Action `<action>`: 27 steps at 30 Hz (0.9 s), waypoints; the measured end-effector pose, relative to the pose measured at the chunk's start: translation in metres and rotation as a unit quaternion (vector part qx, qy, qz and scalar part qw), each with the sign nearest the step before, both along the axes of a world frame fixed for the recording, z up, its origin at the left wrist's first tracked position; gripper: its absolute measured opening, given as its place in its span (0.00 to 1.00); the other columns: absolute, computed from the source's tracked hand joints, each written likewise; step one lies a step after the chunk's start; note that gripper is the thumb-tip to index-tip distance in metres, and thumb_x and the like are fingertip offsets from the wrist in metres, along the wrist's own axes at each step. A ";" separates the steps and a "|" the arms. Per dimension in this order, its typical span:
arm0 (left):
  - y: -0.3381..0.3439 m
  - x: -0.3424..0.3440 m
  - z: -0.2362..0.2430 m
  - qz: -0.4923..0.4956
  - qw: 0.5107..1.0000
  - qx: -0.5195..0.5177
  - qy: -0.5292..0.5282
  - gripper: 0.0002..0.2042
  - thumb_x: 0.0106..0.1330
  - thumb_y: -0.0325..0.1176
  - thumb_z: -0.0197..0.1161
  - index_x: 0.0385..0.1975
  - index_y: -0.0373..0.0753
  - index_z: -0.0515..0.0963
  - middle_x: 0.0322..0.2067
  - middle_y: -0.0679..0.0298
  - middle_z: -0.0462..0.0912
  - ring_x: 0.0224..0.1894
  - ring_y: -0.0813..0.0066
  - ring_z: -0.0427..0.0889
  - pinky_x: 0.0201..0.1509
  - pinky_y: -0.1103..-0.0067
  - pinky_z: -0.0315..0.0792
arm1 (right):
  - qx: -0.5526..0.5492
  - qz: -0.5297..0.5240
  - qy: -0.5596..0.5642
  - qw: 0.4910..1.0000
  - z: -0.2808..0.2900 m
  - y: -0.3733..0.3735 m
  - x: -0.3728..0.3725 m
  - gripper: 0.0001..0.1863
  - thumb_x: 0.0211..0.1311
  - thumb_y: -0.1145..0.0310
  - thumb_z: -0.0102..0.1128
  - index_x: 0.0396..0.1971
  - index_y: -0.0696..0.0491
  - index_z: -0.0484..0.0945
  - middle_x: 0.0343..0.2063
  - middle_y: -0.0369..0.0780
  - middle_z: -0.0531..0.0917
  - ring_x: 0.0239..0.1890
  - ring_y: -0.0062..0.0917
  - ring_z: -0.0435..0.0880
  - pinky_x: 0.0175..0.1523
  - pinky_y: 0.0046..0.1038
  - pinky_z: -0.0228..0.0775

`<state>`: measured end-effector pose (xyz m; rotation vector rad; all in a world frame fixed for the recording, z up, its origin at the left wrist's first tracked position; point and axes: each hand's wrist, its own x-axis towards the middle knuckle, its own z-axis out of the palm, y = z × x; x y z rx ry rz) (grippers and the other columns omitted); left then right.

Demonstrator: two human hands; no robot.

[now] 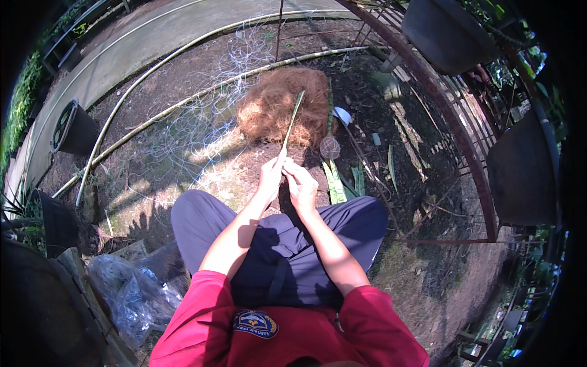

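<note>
In front of my crossed legs, my left hand (269,178) grips the lower end of a long, narrow green leaf (294,117), which points up and away. My right hand (302,188) is closed close beside it, fingertips pinched at the leaf's base. Whatever sits between those fingertips is too small to make out. Beyond the leaf lies a heap of brown coir-like fibre (257,113). To its right is a small round pinkish object (329,147), perhaps a ball of twine. Several cut green leaves (334,185) with pale edges rest on the soil near my right knee.
Tangled pale string (211,128) spreads over the ground at left, crossed by long bamboo-like poles (177,109). A black pot (74,127) lies farther left. Clear plastic bags (131,293) sit by my left side. A rusty metal rack (468,131) with dark pots (523,168) stands at right.
</note>
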<state>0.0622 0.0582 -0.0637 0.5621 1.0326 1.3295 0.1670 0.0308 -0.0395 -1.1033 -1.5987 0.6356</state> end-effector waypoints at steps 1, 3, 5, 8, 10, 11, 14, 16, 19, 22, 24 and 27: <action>0.000 0.000 0.000 -0.001 1.000 0.007 -0.003 0.16 0.73 0.42 0.54 0.34 0.35 0.79 0.31 0.66 0.80 0.35 0.78 0.78 0.42 0.80 0.73 | 0.033 -0.004 -0.011 0.999 0.001 -0.001 -0.001 0.12 0.60 0.83 0.59 0.43 0.59 0.82 0.42 0.43 0.85 0.45 0.26 0.85 0.50 0.25 0.77; 0.002 -0.005 -0.008 0.014 1.000 0.010 0.001 0.14 0.72 0.40 0.56 0.34 0.34 0.79 0.31 0.65 0.80 0.34 0.78 0.79 0.40 0.80 0.74 | 0.022 0.028 0.011 0.999 -0.002 -0.001 -0.002 0.12 0.60 0.83 0.58 0.44 0.60 0.81 0.45 0.46 0.84 0.49 0.31 0.84 0.54 0.27 0.76; 0.006 -0.013 -0.026 0.013 1.000 0.022 -0.005 0.14 0.72 0.40 0.56 0.34 0.34 0.79 0.31 0.64 0.80 0.33 0.78 0.78 0.39 0.80 0.74 | -0.031 0.060 0.088 0.994 0.005 -0.007 -0.008 0.12 0.60 0.83 0.58 0.44 0.61 0.81 0.47 0.48 0.83 0.51 0.34 0.83 0.56 0.28 0.75; 0.010 -0.009 -0.018 0.018 0.995 -0.011 -0.097 0.13 0.73 0.41 0.55 0.31 0.38 0.77 0.26 0.67 0.78 0.29 0.79 0.78 0.32 0.81 0.74 | 0.023 0.053 -0.016 0.998 -0.004 -0.008 -0.009 0.17 0.61 0.80 0.58 0.51 0.59 0.78 0.53 0.50 0.79 0.57 0.39 0.78 0.62 0.34 0.69; 0.010 -0.005 -0.009 0.008 0.983 -0.067 -0.172 0.14 0.73 0.42 0.54 0.30 0.40 0.76 0.23 0.69 0.75 0.25 0.79 0.77 0.27 0.83 0.72 | 0.049 0.061 -0.121 0.990 -0.010 -0.009 -0.006 0.20 0.63 0.74 0.56 0.56 0.54 0.76 0.57 0.44 0.77 0.65 0.39 0.70 0.71 0.46 0.52; 0.009 -0.005 -0.005 0.004 0.984 -0.071 -0.165 0.14 0.73 0.43 0.54 0.30 0.40 0.76 0.22 0.69 0.75 0.24 0.79 0.76 0.27 0.83 0.72 | 0.049 0.046 -0.173 0.983 -0.012 -0.009 -0.002 0.20 0.64 0.73 0.56 0.57 0.53 0.76 0.57 0.43 0.77 0.66 0.39 0.68 0.72 0.47 0.47; 0.006 -0.012 -0.001 -0.001 0.985 -0.077 -0.157 0.14 0.72 0.44 0.54 0.31 0.41 0.76 0.22 0.69 0.75 0.23 0.78 0.76 0.27 0.82 0.73 | 0.045 0.005 -0.267 0.963 -0.001 -0.011 -0.003 0.21 0.62 0.68 0.57 0.57 0.48 0.77 0.57 0.37 0.78 0.68 0.40 0.63 0.73 0.50 0.32; 0.006 -0.014 0.000 -0.009 0.982 -0.071 -0.173 0.13 0.72 0.44 0.55 0.31 0.41 0.76 0.22 0.69 0.75 0.24 0.78 0.76 0.28 0.81 0.73 | 0.049 0.019 -0.204 0.978 -0.002 -0.010 -0.002 0.21 0.61 0.68 0.58 0.55 0.49 0.78 0.57 0.38 0.78 0.66 0.41 0.65 0.72 0.48 0.39; 0.011 -0.010 -0.002 0.064 0.972 -0.112 -0.199 0.12 0.71 0.44 0.57 0.32 0.43 0.76 0.24 0.69 0.77 0.27 0.79 0.77 0.31 0.80 0.74 | 0.066 0.036 -0.100 0.992 0.002 -0.004 0.001 0.20 0.59 0.69 0.60 0.54 0.52 0.79 0.56 0.39 0.78 0.64 0.41 0.68 0.70 0.44 0.49; 0.013 -0.013 -0.003 0.043 0.975 -0.099 -0.193 0.11 0.69 0.45 0.60 0.33 0.44 0.77 0.26 0.67 0.77 0.23 0.76 0.76 0.23 0.79 0.70 | 0.058 0.002 -0.074 0.996 0.004 -0.004 -0.001 0.22 0.56 0.72 0.64 0.53 0.54 0.78 0.53 0.42 0.79 0.60 0.42 0.70 0.66 0.39 0.60; 0.013 -0.013 -0.003 0.039 0.978 -0.099 -0.182 0.11 0.70 0.44 0.59 0.33 0.43 0.77 0.26 0.67 0.76 0.24 0.75 0.77 0.23 0.79 0.71 | 0.064 -0.001 -0.112 0.992 0.000 -0.005 -0.001 0.23 0.55 0.72 0.65 0.53 0.55 0.78 0.53 0.43 0.79 0.59 0.43 0.70 0.65 0.40 0.62; 0.009 -0.007 0.003 0.032 0.979 -0.075 -0.187 0.12 0.71 0.43 0.57 0.33 0.41 0.76 0.26 0.67 0.75 0.25 0.75 0.77 0.25 0.80 0.72 | 0.065 -0.004 -0.064 0.996 -0.012 -0.011 -0.010 0.23 0.53 0.72 0.66 0.52 0.57 0.79 0.53 0.44 0.78 0.57 0.43 0.71 0.63 0.41 0.64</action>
